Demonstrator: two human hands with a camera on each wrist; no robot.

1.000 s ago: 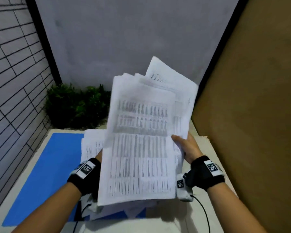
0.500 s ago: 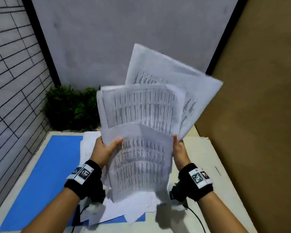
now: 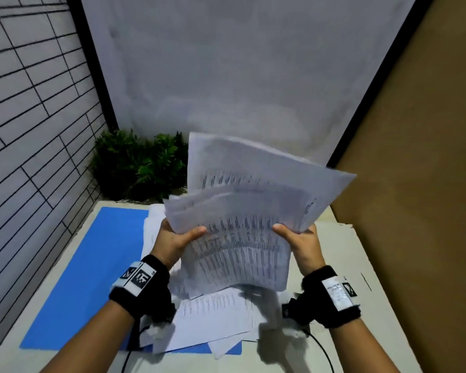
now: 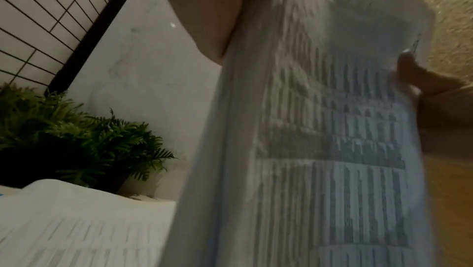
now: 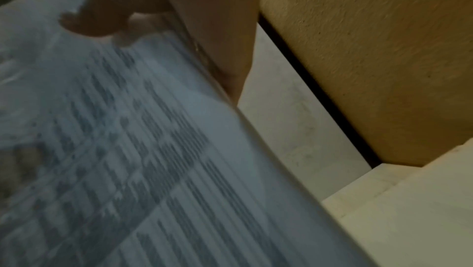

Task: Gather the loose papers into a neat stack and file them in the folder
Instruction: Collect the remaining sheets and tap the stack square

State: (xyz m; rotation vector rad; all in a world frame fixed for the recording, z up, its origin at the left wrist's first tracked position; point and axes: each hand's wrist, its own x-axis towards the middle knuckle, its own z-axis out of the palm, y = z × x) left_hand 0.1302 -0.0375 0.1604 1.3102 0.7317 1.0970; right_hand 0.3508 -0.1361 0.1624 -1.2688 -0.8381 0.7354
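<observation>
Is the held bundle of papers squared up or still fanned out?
Fanned out: the sheets in the bundle sit at different angles, top corners splayed, between left hand and right hand.

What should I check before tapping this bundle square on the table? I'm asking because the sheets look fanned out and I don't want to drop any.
1. Left hand grips the bundle's left edge, thumb on the front sheet: ok.
2. Right hand grips the right edge: ok.
3. Held papers aligned: not ok; the back sheets splay up and to the right.
4. All papers gathered: not ok; loose sheets lie on the table below.
5. Landing spot free: not ok; those loose sheets lie under the bundle.
6. Blue folder ready to take papers: cannot tell; only a flat blue surface shows, partly covered.
</observation>
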